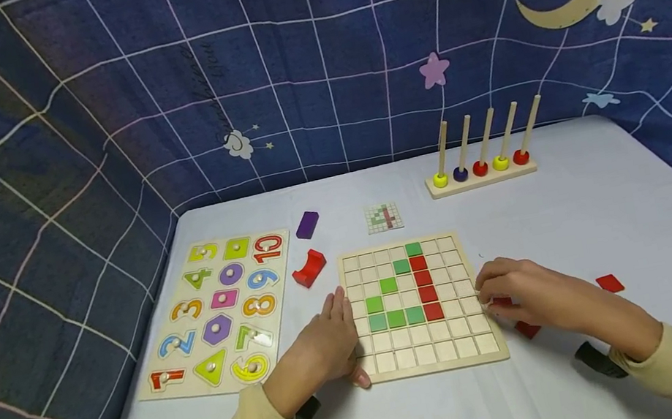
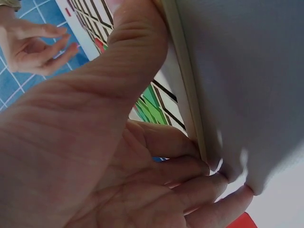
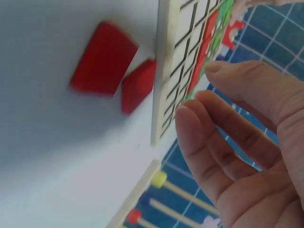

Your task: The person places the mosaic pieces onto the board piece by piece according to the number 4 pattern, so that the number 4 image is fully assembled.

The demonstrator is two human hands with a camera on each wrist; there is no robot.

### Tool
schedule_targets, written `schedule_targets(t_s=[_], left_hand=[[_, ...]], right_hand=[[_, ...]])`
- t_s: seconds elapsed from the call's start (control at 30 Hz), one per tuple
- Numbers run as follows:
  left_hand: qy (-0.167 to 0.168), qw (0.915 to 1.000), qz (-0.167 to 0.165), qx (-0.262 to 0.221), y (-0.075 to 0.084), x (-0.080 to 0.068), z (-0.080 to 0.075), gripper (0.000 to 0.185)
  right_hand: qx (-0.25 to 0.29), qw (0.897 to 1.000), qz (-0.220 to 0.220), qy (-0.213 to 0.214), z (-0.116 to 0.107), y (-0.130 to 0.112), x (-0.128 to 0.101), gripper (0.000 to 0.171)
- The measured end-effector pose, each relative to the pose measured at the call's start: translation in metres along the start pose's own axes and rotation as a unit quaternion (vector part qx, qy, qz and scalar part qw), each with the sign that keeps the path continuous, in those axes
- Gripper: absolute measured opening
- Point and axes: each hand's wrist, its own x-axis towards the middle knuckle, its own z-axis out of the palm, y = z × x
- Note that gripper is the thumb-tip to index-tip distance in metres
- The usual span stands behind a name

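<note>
A wooden grid board (image 1: 462,349) lies flat on the white table, with green tiles (image 1: 388,286) in a stepped line and a row, and a column of red tiles (image 1: 426,294). My left hand (image 1: 325,345) rests along the board's left edge, fingers extended against its side, thumb by the near left corner. Over the right edge hovers my right hand (image 1: 532,288), fingers loosely bent; the right wrist view shows nothing between thumb and fingertips. Beneath it lie two loose red tiles, one larger in that view (image 3: 104,59) and another beside the board (image 3: 138,86).
Another red tile (image 1: 610,283) lies farther right. Behind the board sits a small pattern card (image 1: 383,217). A number puzzle (image 1: 153,390), a purple block (image 1: 307,225) and a red arched block (image 1: 310,269) are at left. A peg stand (image 1: 484,179) with beads stands back right.
</note>
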Motion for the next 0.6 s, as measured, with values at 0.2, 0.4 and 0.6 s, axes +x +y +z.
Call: schedule_targets(t_s=[0.2, 0.4, 0.6], left_hand=[[-0.009, 0.9999, -0.005, -0.005, -0.001, 0.001, -0.001, 0.122], [-0.01, 0.9998, -0.008, -0.013, -0.001, 0.001, -0.002, 0.126], [-0.013, 0.9997, -0.004, -0.018, -0.002, 0.001, -0.001, 0.123]], right_hand=[[0.018, 0.998, 0.037, -0.046, -0.01, 0.009, -0.023, 0.023], [0.049, 0.995, 0.031, -0.087, -0.001, 0.014, -0.039, 0.024], [0.039, 0.996, 0.018, -0.077, 0.008, 0.016, -0.046, 0.029]])
